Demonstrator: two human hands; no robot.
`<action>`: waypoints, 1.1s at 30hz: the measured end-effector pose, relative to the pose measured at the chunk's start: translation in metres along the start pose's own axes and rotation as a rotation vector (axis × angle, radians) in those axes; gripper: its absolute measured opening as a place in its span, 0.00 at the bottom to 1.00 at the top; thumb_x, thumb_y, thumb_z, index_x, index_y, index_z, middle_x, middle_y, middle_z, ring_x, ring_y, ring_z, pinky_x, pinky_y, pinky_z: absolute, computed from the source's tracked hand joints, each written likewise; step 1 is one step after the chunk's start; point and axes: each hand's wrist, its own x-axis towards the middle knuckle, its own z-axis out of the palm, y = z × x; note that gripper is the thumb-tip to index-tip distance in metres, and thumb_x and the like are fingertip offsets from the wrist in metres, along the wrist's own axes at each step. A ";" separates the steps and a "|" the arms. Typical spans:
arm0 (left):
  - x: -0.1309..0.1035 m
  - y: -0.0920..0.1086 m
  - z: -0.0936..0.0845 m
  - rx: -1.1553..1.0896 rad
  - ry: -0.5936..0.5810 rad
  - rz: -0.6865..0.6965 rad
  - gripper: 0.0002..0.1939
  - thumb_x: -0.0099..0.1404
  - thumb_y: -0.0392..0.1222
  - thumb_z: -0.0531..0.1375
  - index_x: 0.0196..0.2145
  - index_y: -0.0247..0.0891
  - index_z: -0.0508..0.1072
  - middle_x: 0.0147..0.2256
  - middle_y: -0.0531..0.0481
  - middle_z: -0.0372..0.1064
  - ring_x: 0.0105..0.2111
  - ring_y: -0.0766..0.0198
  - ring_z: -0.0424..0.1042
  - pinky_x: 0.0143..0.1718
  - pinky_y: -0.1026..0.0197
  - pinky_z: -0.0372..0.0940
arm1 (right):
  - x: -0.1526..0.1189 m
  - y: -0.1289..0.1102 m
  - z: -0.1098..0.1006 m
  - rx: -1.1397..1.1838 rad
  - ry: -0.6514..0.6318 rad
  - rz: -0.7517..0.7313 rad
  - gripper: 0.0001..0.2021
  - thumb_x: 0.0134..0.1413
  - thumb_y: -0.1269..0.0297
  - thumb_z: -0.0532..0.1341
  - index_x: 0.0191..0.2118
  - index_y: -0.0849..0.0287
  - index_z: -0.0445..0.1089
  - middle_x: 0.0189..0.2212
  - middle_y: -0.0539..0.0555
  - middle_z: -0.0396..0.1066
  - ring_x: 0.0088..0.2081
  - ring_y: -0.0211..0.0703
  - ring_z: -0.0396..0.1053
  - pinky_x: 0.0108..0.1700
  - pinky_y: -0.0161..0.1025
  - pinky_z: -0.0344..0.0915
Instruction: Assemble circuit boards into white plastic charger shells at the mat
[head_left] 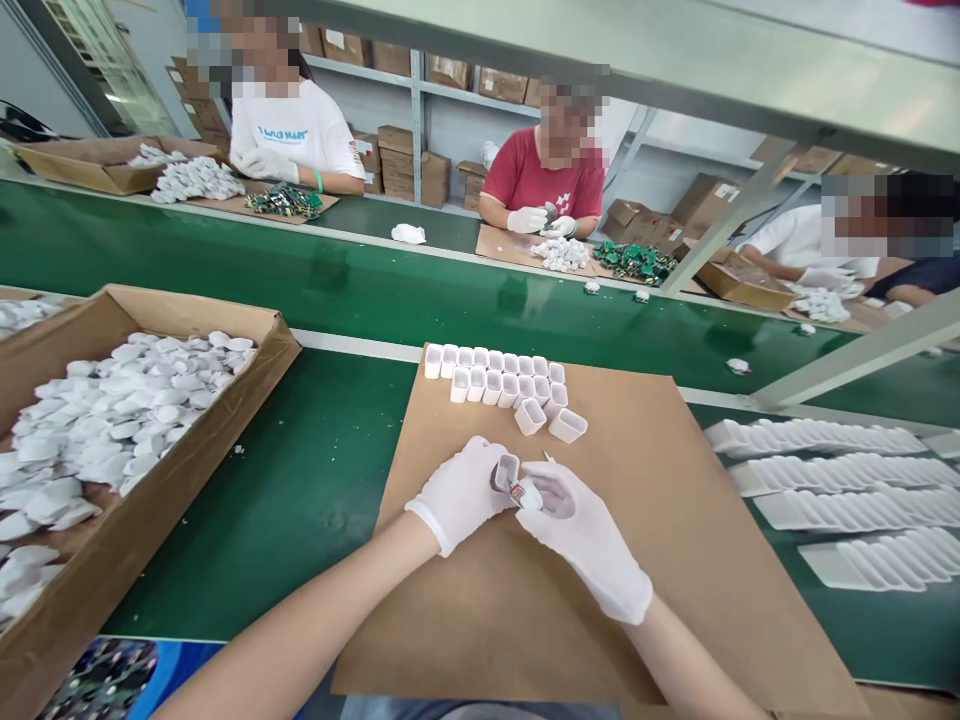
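Note:
My gloved left hand [469,490] is closed around a small white plastic case [506,468], its open mouth facing up. In my gloved right hand [581,525] a small white piece [529,495] is pinched, with a reddish and metallic bit showing at its end. That end touches or nearly touches the rim of the case; my fingers hide the rest. Beyond my hands, rows of open white cases [493,386] stand on a brown cardboard sheet [622,450]. Two cases [568,425] sit tilted in front of the rows, nearest to my right hand.
A cardboard box [187,455] of white parts [127,410] is at left. Stacked white pieces [832,470] lie in rows at right. Across the green conveyor [360,270] several co-workers handle white parts and green circuit boards [636,262]. A metal post [862,345] slants at right.

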 end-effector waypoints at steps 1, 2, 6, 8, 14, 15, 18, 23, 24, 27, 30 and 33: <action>0.000 0.002 0.000 0.002 0.004 0.006 0.10 0.57 0.47 0.64 0.32 0.41 0.70 0.38 0.50 0.68 0.36 0.60 0.71 0.34 0.62 0.62 | 0.000 -0.001 -0.001 -0.019 0.006 0.002 0.18 0.53 0.65 0.63 0.51 0.53 0.68 0.48 0.53 0.73 0.52 0.48 0.71 0.51 0.44 0.72; 0.000 0.003 0.000 0.002 0.006 0.014 0.10 0.57 0.47 0.64 0.31 0.41 0.68 0.37 0.51 0.68 0.34 0.61 0.71 0.32 0.62 0.61 | -0.001 -0.001 -0.003 -0.040 0.029 -0.003 0.19 0.53 0.65 0.64 0.51 0.53 0.67 0.49 0.54 0.73 0.51 0.48 0.71 0.50 0.44 0.72; -0.003 0.010 -0.008 0.009 0.006 0.047 0.17 0.55 0.52 0.66 0.30 0.41 0.64 0.29 0.54 0.67 0.29 0.60 0.69 0.26 0.62 0.58 | -0.005 -0.003 -0.016 -0.214 0.161 -0.161 0.23 0.53 0.65 0.64 0.55 0.53 0.63 0.46 0.53 0.74 0.48 0.47 0.74 0.49 0.45 0.73; -0.006 0.016 -0.012 0.017 0.005 0.064 0.18 0.54 0.53 0.66 0.31 0.41 0.64 0.29 0.54 0.67 0.28 0.60 0.69 0.26 0.62 0.57 | -0.009 -0.007 -0.022 -0.396 0.215 -0.287 0.23 0.53 0.66 0.63 0.56 0.52 0.63 0.44 0.52 0.75 0.45 0.46 0.75 0.49 0.45 0.73; -0.011 0.028 -0.020 0.032 -0.005 0.118 0.13 0.58 0.51 0.64 0.27 0.41 0.67 0.31 0.53 0.68 0.31 0.60 0.70 0.31 0.60 0.60 | -0.018 -0.025 -0.025 -0.903 0.299 -0.608 0.19 0.55 0.70 0.58 0.54 0.53 0.65 0.41 0.51 0.75 0.40 0.44 0.76 0.43 0.41 0.74; -0.011 0.029 -0.021 0.032 -0.004 0.120 0.12 0.59 0.50 0.63 0.28 0.41 0.68 0.32 0.53 0.68 0.31 0.60 0.70 0.31 0.60 0.61 | -0.019 -0.028 -0.025 -0.946 0.304 -0.642 0.19 0.56 0.70 0.58 0.54 0.54 0.65 0.41 0.52 0.75 0.39 0.44 0.76 0.43 0.40 0.74; -0.013 0.031 -0.023 0.026 0.003 0.125 0.09 0.60 0.49 0.62 0.30 0.42 0.70 0.34 0.53 0.70 0.33 0.59 0.72 0.34 0.60 0.63 | -0.020 -0.033 -0.026 -1.037 0.302 -0.704 0.19 0.56 0.71 0.57 0.54 0.56 0.64 0.41 0.52 0.75 0.40 0.45 0.75 0.43 0.39 0.74; -0.016 0.032 -0.024 0.016 0.019 0.130 0.11 0.60 0.53 0.62 0.35 0.44 0.72 0.36 0.52 0.71 0.35 0.58 0.73 0.37 0.60 0.64 | -0.021 -0.034 -0.024 -1.080 0.255 -0.769 0.20 0.57 0.75 0.55 0.55 0.56 0.61 0.41 0.53 0.74 0.40 0.45 0.74 0.41 0.39 0.72; -0.016 0.032 -0.024 0.017 0.023 0.132 0.12 0.61 0.54 0.62 0.35 0.44 0.72 0.36 0.52 0.71 0.35 0.58 0.73 0.37 0.60 0.65 | -0.021 -0.034 -0.023 -1.087 0.249 -0.779 0.21 0.57 0.76 0.55 0.56 0.56 0.60 0.40 0.53 0.74 0.39 0.45 0.74 0.40 0.39 0.72; -0.016 0.032 -0.024 0.027 0.029 0.137 0.12 0.61 0.55 0.61 0.34 0.44 0.72 0.35 0.52 0.71 0.35 0.58 0.73 0.38 0.60 0.65 | -0.021 -0.036 -0.020 -1.119 0.244 -0.802 0.21 0.57 0.78 0.53 0.55 0.55 0.60 0.39 0.54 0.73 0.37 0.46 0.73 0.34 0.39 0.70; -0.016 0.031 -0.025 0.027 0.034 0.135 0.12 0.62 0.54 0.61 0.36 0.44 0.72 0.36 0.51 0.71 0.37 0.57 0.74 0.40 0.59 0.66 | -0.021 -0.040 -0.017 -1.148 0.231 -0.834 0.22 0.56 0.79 0.52 0.55 0.55 0.58 0.37 0.54 0.72 0.35 0.47 0.72 0.35 0.42 0.69; -0.017 0.032 -0.026 0.020 0.027 0.130 0.13 0.62 0.55 0.61 0.38 0.45 0.73 0.38 0.51 0.72 0.39 0.55 0.74 0.42 0.58 0.66 | -0.020 -0.046 -0.014 -1.162 0.178 -0.872 0.21 0.56 0.81 0.51 0.53 0.55 0.58 0.33 0.53 0.70 0.32 0.46 0.70 0.34 0.43 0.67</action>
